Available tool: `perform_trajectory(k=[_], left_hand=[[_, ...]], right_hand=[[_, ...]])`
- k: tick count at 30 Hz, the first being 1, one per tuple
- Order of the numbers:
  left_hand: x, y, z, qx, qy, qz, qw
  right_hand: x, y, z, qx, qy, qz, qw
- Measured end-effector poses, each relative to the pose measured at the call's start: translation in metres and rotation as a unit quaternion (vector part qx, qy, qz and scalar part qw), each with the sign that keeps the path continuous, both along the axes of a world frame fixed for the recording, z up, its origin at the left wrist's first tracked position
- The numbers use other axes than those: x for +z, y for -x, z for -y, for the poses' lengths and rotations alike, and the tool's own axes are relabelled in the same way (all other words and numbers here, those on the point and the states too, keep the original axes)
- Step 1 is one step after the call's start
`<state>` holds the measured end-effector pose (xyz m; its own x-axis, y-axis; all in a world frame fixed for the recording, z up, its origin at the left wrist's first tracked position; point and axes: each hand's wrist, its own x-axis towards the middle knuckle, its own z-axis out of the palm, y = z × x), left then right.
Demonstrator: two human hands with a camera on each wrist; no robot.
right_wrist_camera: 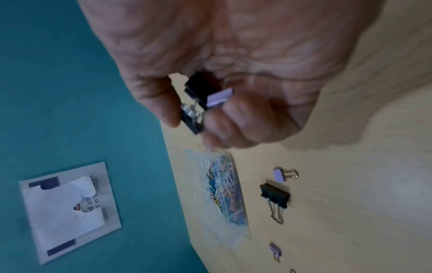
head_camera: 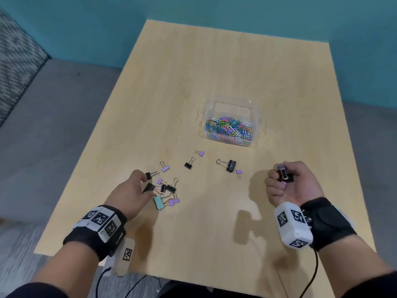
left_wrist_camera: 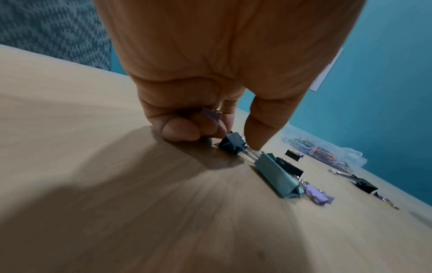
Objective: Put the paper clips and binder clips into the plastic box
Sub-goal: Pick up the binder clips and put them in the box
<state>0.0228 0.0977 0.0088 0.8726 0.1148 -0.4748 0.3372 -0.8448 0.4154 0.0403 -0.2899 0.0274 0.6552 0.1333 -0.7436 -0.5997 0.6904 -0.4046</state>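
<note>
The clear plastic box stands mid-table, holding several coloured paper clips. My left hand is down at a cluster of binder clips. It pinches a small black binder clip against the table and keeps a purple one curled in its fingers. A teal clip lies just beside it. My right hand hovers palm-up above the table, gripping black and purple binder clips.
Loose on the wooden table between hands and box are a large black clip, a small black one and purple ones. The left table edge is close to my left wrist. A paper sign hangs on the teal wall.
</note>
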Motion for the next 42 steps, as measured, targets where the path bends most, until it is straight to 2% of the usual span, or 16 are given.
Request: perform_trajectory(k=[6,10,12,14,17,19,22,24,28,32,34,35,38,39,40,42], left_hand=[[0.003,0.001,0.0,-0.084,-0.013,-0.018,0.996],[0.008,0.001,0.003,-0.106,-0.039,-0.008,0.994],[0.006,0.003,0.001,-0.054,-0.016,-0.004,0.998],[0.005,0.006,-0.001,0.073,0.103,-0.012,0.992],[0.008,0.014,-0.001,0.264,0.376,-0.041,0.887],[0.016,0.022,0.0,0.297,0.494,-0.063,0.815],[0.026,0.029,-0.001,0.265,0.603,-0.09,0.747],[0.029,0.03,-0.001,0.244,0.628,-0.091,0.733],[0.031,0.03,0.0,0.242,0.643,-0.09,0.721],[0.025,0.028,0.007,0.27,0.585,-0.08,0.761],[0.023,0.029,0.011,0.275,0.563,-0.076,0.776],[0.023,0.029,0.013,0.269,0.552,-0.073,0.786],[0.018,0.027,0.016,0.224,0.457,-0.041,0.86],[0.015,0.027,0.017,0.197,0.404,-0.017,0.893],[0.012,0.028,0.017,0.153,0.34,0.017,0.928],[0.01,0.027,0.019,0.008,0.202,0.086,0.976]], right_hand=[[-0.002,-0.001,-0.012,0.011,0.037,0.017,0.999],[-0.008,-0.02,-0.02,0.093,0.18,0.004,0.979],[-0.013,-0.026,-0.028,0.176,0.317,0.034,0.931],[-0.012,-0.028,-0.041,0.28,0.473,0.081,0.832],[-0.01,-0.03,-0.056,0.443,0.629,0.138,0.623],[-0.012,-0.035,-0.062,0.51,0.657,0.154,0.532],[-0.019,-0.043,-0.066,0.538,0.666,0.164,0.49],[-0.019,-0.046,-0.067,0.547,0.666,0.167,0.479],[-0.017,-0.047,-0.071,0.551,0.677,0.153,0.463],[-0.011,-0.044,-0.077,0.562,0.692,0.14,0.43],[-0.011,-0.046,-0.073,0.541,0.694,0.139,0.454],[-0.011,-0.049,-0.069,0.507,0.684,0.133,0.507],[0.0,-0.069,-0.054,0.284,0.486,0.075,0.823],[0.008,-0.079,-0.049,0.203,0.404,0.051,0.89],[0.015,-0.091,-0.046,0.149,0.34,0.034,0.928],[0.031,-0.118,-0.047,0.127,0.302,0.03,0.944]])
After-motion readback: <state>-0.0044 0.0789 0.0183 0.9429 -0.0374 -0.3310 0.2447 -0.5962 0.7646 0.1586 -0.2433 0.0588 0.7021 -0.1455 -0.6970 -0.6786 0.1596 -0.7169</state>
